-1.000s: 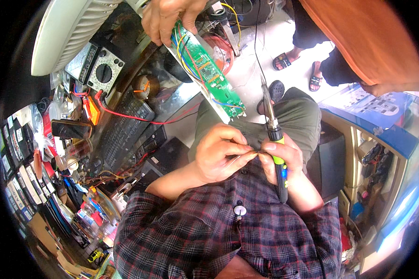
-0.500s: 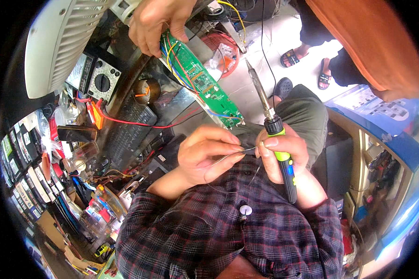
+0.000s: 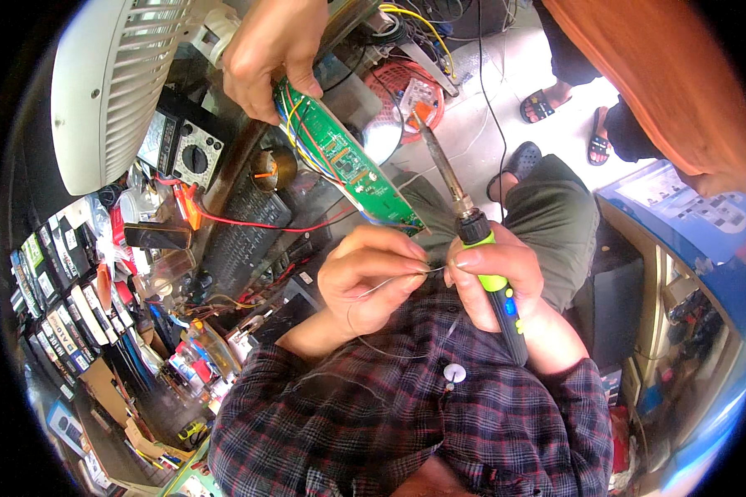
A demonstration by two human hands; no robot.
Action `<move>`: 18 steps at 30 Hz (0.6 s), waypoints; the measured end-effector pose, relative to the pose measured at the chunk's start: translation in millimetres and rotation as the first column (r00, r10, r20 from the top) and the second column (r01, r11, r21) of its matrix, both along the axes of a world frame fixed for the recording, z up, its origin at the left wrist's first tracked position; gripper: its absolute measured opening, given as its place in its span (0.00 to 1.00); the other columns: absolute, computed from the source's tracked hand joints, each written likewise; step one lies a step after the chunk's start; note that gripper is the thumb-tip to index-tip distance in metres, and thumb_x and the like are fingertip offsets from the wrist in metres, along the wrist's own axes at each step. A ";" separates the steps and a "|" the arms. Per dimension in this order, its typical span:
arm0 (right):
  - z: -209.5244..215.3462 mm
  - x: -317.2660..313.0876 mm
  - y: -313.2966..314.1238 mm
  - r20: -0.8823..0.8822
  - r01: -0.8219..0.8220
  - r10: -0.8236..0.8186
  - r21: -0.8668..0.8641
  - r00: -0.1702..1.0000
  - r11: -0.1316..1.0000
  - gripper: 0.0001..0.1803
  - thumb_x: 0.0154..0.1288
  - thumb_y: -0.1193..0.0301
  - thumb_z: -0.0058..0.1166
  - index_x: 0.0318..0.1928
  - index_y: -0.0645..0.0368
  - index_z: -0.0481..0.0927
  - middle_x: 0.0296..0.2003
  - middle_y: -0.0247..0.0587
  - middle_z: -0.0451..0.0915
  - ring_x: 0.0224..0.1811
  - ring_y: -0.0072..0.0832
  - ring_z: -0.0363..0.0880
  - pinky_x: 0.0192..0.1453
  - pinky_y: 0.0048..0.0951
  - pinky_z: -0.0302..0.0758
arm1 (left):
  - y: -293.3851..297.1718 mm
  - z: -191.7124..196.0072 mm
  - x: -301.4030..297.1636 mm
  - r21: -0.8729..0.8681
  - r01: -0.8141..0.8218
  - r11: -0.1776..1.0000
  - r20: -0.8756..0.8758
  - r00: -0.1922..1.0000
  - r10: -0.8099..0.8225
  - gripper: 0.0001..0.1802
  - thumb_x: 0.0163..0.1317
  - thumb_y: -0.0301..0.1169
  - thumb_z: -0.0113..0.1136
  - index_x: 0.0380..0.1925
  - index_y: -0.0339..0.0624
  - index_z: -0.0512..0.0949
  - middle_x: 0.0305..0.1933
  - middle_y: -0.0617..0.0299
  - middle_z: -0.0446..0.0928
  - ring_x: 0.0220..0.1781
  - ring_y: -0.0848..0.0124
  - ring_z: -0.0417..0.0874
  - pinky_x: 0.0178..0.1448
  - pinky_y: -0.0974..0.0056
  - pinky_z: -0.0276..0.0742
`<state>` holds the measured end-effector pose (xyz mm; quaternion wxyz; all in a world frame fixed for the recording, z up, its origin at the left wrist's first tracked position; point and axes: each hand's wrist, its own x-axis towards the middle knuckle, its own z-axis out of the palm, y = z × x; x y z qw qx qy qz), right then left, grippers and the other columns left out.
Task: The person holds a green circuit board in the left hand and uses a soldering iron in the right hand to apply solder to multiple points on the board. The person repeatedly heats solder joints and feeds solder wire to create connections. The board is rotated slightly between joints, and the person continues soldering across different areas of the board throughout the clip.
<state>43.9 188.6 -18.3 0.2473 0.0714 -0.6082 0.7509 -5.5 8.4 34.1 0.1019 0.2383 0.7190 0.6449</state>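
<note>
Between thumb and fingers my left hand pinches a thin silvery solder wire, whose slack loops down over my plaid shirt. My right hand is closed around the black and green handle of a soldering iron, its metal tip pointing up and away. That hand's thumb and fingertip also meet at the wire's other end. Just beyond my left hand is a long green circuit board with coloured wires along its edge. Another person's hand grips its far end. The iron's tip is apart from the board.
At the left stand a white slatted appliance, a multimeter, a dusty keyboard and crowded shelves of boxes. A red basket is beyond the board. A person in orange stands far right, by a blue-topped cabinet.
The view has shifted slightly. The board, in the other person's hand, has moved a little left, and the iron leans slightly more leftward. Both my hands keep their grips.
</note>
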 end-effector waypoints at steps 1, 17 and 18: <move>-1.2 -1.0 0.2 0.001 -0.004 0.004 0.007 1.000 1.000 0.25 0.60 0.80 0.70 0.59 0.54 0.83 0.27 0.32 0.78 0.24 0.27 0.77 0.26 0.25 0.68 | 1.0 -0.8 1.8 0.005 -0.033 0.999 -0.009 0.999 0.033 0.08 0.60 0.21 0.73 0.40 0.36 0.86 0.45 0.50 0.83 0.45 0.61 0.87 0.51 0.60 0.84; -17.5 12.2 17.6 0.145 -0.041 0.079 -0.246 0.986 0.968 0.19 0.74 0.70 0.58 0.59 0.66 0.75 0.40 0.44 0.78 0.36 0.27 0.82 0.40 0.26 0.77 | -11.1 -14.3 -51.2 -0.143 -0.485 0.863 -0.698 0.668 0.259 0.12 0.57 0.18 0.73 0.40 0.38 0.82 0.45 0.55 0.78 0.54 0.55 0.81 0.62 0.52 0.77; -18.9 13.2 18.1 0.136 -0.050 0.080 -0.213 0.987 0.976 0.19 0.74 0.70 0.58 0.59 0.66 0.75 0.40 0.44 0.79 0.35 0.27 0.82 0.40 0.26 0.77 | -11.1 -15.6 -51.1 -0.134 -0.480 0.867 -0.688 0.675 0.267 0.12 0.57 0.17 0.73 0.40 0.38 0.82 0.45 0.55 0.78 0.54 0.55 0.81 0.62 0.52 0.78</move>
